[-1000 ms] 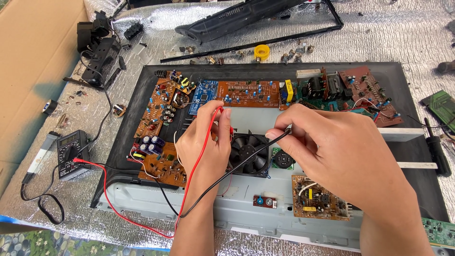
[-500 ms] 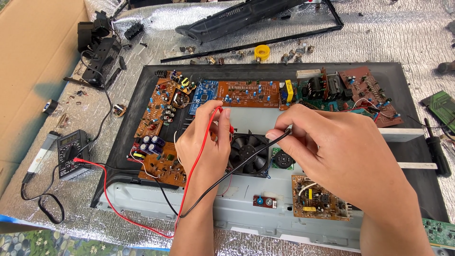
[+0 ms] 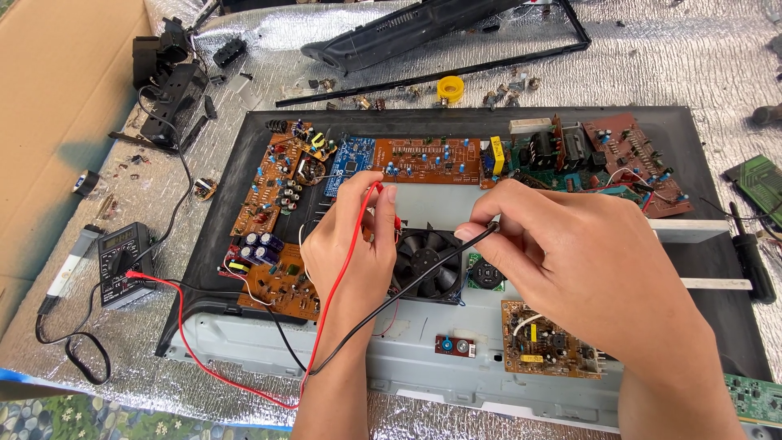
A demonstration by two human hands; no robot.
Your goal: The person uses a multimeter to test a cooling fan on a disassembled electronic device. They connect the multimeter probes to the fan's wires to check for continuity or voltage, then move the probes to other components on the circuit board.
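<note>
My left hand [image 3: 350,244] pinches a red test probe whose red lead [image 3: 244,383] runs down and left to a black multimeter [image 3: 120,262]. My right hand [image 3: 570,261] pinches the black test probe [image 3: 432,269], its lead crossing a small black fan [image 3: 428,261]. Both hands hover over the middle of an opened device chassis [image 3: 244,326]. Brown circuit boards [image 3: 423,159] and a blue board [image 3: 352,159] line the chassis' far side. The probe tips are hidden by my fingers.
A small brown board [image 3: 546,338] lies near the chassis front. A black frame and cover [image 3: 423,33] rest at the back, with a yellow roll [image 3: 450,87] and loose screws. A screwdriver [image 3: 749,253] lies right, black parts [image 3: 171,81] and cardboard [image 3: 57,122] left.
</note>
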